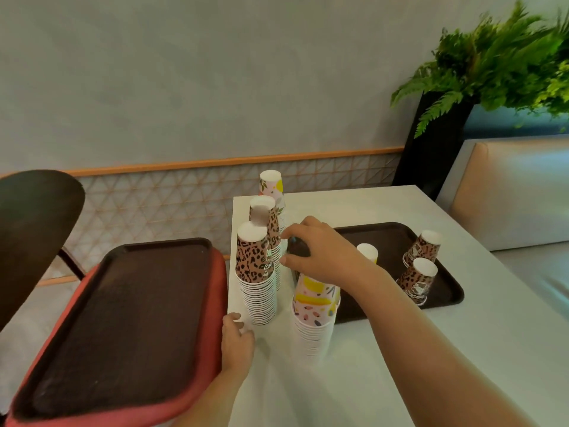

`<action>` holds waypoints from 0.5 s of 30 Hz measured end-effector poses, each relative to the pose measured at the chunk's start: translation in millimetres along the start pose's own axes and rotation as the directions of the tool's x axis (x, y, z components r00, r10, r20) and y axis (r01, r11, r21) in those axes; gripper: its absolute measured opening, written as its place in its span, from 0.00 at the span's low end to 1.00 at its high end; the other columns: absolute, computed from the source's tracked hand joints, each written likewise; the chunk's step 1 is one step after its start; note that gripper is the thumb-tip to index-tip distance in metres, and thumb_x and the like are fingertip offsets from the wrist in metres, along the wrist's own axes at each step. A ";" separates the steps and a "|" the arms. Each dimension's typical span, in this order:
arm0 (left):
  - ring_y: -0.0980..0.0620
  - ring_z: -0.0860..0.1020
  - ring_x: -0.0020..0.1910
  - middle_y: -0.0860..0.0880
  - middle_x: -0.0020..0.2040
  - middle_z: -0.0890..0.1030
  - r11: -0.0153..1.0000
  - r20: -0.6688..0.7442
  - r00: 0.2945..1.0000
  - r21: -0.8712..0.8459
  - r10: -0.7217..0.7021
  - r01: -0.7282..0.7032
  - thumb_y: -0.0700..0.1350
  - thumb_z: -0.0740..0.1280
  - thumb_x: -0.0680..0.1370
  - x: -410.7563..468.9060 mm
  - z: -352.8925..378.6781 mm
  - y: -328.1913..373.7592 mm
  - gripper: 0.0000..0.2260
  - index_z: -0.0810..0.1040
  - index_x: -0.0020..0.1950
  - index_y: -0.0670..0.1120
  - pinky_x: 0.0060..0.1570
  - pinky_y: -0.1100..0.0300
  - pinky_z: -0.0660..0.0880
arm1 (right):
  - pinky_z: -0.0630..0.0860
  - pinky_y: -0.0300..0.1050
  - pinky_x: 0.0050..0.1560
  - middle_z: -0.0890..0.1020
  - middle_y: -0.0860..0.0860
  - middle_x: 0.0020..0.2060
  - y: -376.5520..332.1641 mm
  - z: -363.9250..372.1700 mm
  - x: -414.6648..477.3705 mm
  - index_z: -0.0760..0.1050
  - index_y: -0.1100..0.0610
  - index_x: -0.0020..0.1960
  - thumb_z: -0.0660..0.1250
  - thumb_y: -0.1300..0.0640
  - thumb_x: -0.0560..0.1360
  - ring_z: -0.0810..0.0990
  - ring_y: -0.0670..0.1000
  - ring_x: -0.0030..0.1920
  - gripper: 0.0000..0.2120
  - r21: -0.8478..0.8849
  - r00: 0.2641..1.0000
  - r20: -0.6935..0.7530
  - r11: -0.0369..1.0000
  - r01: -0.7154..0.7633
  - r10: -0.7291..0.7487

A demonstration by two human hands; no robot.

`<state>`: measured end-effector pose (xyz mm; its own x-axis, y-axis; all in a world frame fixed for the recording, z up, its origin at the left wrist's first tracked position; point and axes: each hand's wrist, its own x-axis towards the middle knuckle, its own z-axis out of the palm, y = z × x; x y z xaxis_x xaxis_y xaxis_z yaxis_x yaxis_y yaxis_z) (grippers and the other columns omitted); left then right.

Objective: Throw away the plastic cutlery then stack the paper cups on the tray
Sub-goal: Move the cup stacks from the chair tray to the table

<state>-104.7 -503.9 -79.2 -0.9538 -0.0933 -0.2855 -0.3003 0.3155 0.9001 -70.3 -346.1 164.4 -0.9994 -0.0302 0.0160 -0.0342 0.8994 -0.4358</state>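
Note:
Several tall stacks of upside-down paper cups stand on the white table (385, 349): a near leopard-print stack (256, 272), a second leopard stack (267, 221), a floral stack (271, 186) behind, and a pink-yellow stack (314, 312). A brown tray (391, 238) on the table carries two leopard cups (423, 248) (417, 280) and a yellow-topped cup (368, 252). My right hand (320, 251) reaches over the pink-yellow stack, thumb and forefinger curved and apart beside the leopard stacks. My left hand (237, 337) rests on the table's near-left corner, by the near leopard stack. I see no cutlery.
Left of the table, a bare brown tray (123, 318) lies on top of red trays (215, 303). A dark chair back (34, 226) stands at far left. A cushioned bench (508, 195) and a fern in a black planter (437, 134) are at right.

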 end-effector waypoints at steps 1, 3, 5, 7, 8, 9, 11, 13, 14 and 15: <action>0.41 0.74 0.52 0.44 0.53 0.75 1.000 -0.024 1.000 -0.009 0.006 -0.006 0.31 0.60 0.73 -5.5 1.7 -2.7 0.14 0.69 0.55 0.44 0.49 0.53 0.70 | 0.69 0.52 0.63 0.70 0.52 0.60 3.7 -0.5 -4.4 0.69 0.50 0.67 0.66 0.47 0.75 0.69 0.54 0.63 0.21 0.003 1.000 0.011 1.000 0.004 -0.004; 0.43 0.74 0.45 0.48 0.43 0.75 1.000 -0.038 0.999 -0.025 0.009 -0.010 0.31 0.60 0.74 -19.8 4.7 -2.3 0.10 0.70 0.46 0.46 0.41 0.56 0.68 | 0.69 0.53 0.64 0.70 0.52 0.60 10.5 -0.7 -12.8 0.69 0.50 0.67 0.66 0.47 0.75 0.69 0.54 0.64 0.22 0.014 0.999 0.033 1.000 0.017 -0.017; 0.48 0.72 0.38 0.50 0.40 0.75 0.999 0.017 1.000 -0.048 0.002 -0.001 0.32 0.61 0.75 -34.3 8.5 -1.5 0.10 0.71 0.42 0.47 0.35 0.60 0.67 | 0.69 0.55 0.64 0.70 0.53 0.61 17.6 -0.1 -19.9 0.68 0.50 0.68 0.66 0.47 0.75 0.69 0.55 0.64 0.23 0.022 0.998 0.047 0.999 0.035 -0.036; 0.51 0.71 0.34 0.47 0.44 0.75 0.996 0.100 0.995 -0.087 -0.004 0.013 0.28 0.60 0.73 -47.6 12.5 0.1 0.12 0.72 0.43 0.46 0.32 0.63 0.67 | 0.68 0.55 0.64 0.69 0.53 0.62 25.2 1.1 -26.0 0.66 0.49 0.69 0.66 0.47 0.75 0.68 0.55 0.65 0.25 0.024 0.997 0.061 0.999 0.049 -0.050; 0.51 0.70 0.34 0.46 0.47 0.75 0.995 0.134 0.991 -0.097 -0.006 0.019 0.27 0.59 0.71 -51.6 14.6 0.2 0.14 0.71 0.43 0.46 0.31 0.64 0.67 | 0.68 0.55 0.64 0.68 0.53 0.63 28.9 2.1 -28.4 0.65 0.49 0.70 0.67 0.48 0.74 0.68 0.55 0.65 0.26 0.028 0.996 0.071 0.998 0.053 -0.055; 0.51 0.71 0.35 0.45 0.49 0.74 0.994 0.165 0.986 -0.106 -0.008 0.026 0.26 0.58 0.70 -54.5 16.5 0.0 0.16 0.71 0.45 0.47 0.31 0.64 0.68 | 0.68 0.55 0.65 0.67 0.53 0.64 31.8 3.7 -30.4 0.64 0.48 0.71 0.67 0.48 0.74 0.68 0.55 0.65 0.27 0.033 0.995 0.081 0.998 0.056 -0.059; 0.51 0.71 0.42 0.46 0.53 0.72 0.993 0.228 0.973 -0.103 -0.025 0.049 0.30 0.63 0.65 -60.2 20.8 0.4 0.19 0.70 0.50 0.49 0.33 0.62 0.71 | 0.69 0.55 0.65 0.65 0.53 0.65 36.9 7.5 -31.9 0.60 0.47 0.73 0.68 0.48 0.74 0.68 0.56 0.66 0.30 0.049 0.992 0.107 0.997 0.055 -0.060; 0.49 0.71 0.51 0.47 0.57 0.69 0.998 0.292 0.956 -0.031 -0.037 0.048 0.39 0.68 0.59 -65.9 24.9 1.1 0.28 0.68 0.58 0.51 0.40 0.59 0.75 | 0.69 0.55 0.65 0.63 0.54 0.67 41.3 13.1 -30.9 0.57 0.46 0.74 0.69 0.48 0.73 0.67 0.56 0.66 0.34 0.068 0.990 0.133 0.997 0.046 -0.055; 0.48 0.70 0.55 0.48 0.59 0.68 0.999 0.317 0.948 0.004 -0.033 0.034 0.41 0.72 0.59 -67.2 27.2 0.6 0.32 0.66 0.61 0.51 0.45 0.57 0.77 | 0.69 0.55 0.65 0.62 0.54 0.68 43.3 15.5 -30.0 0.56 0.46 0.74 0.69 0.48 0.73 0.67 0.56 0.66 0.35 0.072 0.988 0.143 0.996 0.046 -0.056; 0.48 0.69 0.58 0.50 0.60 0.67 1.000 0.332 0.943 0.030 -0.018 0.008 0.43 0.76 0.59 -66.4 28.9 -0.3 0.36 0.64 0.64 0.52 0.51 0.55 0.77 | 0.69 0.53 0.65 0.62 0.54 0.68 44.5 17.3 -29.4 0.56 0.46 0.74 0.69 0.48 0.73 0.67 0.56 0.66 0.35 0.076 0.987 0.148 0.996 0.050 -0.061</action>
<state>-41.1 -470.5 -70.1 -0.8920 0.2204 -0.3946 -0.3078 0.3433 0.8874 -42.4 -312.7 129.0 -0.9846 -0.1493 -0.0907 -0.0843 0.8610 -0.5015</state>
